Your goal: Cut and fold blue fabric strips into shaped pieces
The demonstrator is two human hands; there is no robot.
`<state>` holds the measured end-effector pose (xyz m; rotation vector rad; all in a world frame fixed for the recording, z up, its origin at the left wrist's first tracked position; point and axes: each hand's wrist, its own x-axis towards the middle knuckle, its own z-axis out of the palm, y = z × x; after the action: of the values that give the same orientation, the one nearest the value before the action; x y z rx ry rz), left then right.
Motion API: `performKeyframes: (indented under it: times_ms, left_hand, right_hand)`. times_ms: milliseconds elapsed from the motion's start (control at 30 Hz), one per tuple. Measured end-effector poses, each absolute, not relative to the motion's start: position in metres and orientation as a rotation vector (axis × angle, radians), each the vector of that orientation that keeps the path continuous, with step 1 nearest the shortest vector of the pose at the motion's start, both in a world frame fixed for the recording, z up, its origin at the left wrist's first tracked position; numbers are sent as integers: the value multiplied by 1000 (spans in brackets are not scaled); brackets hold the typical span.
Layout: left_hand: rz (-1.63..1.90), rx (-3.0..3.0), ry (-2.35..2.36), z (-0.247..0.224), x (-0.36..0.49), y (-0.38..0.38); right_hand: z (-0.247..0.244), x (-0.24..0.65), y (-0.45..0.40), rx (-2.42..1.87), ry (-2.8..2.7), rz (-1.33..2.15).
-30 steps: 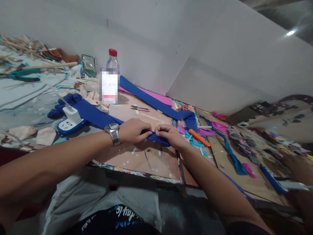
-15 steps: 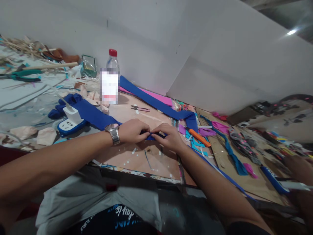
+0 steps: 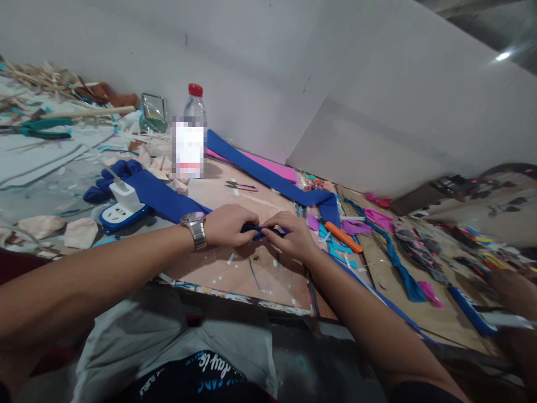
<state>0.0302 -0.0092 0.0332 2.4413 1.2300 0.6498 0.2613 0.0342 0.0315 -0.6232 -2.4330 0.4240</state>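
My left hand (image 3: 234, 225), with a metal watch (image 3: 195, 229) on its wrist, pinches a dark blue fabric strip (image 3: 259, 234). My right hand (image 3: 291, 234) pinches the same strip from the other side, and the fingertips of both hands nearly meet. Only a small folded bit of the strip shows between the fingers. A wider stretch of blue fabric (image 3: 161, 196) runs from the left toward my left hand. Beyond the hands, thread snips (image 3: 242, 186) lie on the tabletop (image 3: 218, 266).
A bottle with a red cap (image 3: 195, 90) stands at the back. On the left are a power strip (image 3: 121, 215) and green-handled pliers (image 3: 46, 129). An orange cutter (image 3: 343, 237) lies to the right among scraps. Another person's hand (image 3: 514, 291) is at the far right.
The fold of blue fabric between my fingertips has shifted slightly. Both hands keep almost the same place and grip.
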Motion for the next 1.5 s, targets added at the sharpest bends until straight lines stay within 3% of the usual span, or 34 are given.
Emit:
performKeyframes:
  times_ms: [900,1500]
  left_hand:
    - [653,2250,1165,36,30,-8]
    - [550,2493,1405,33,30,-8]
  right_hand:
    - [31,263,35,-384,-2437,143]
    - [33,267,39,-643,-2543,209]
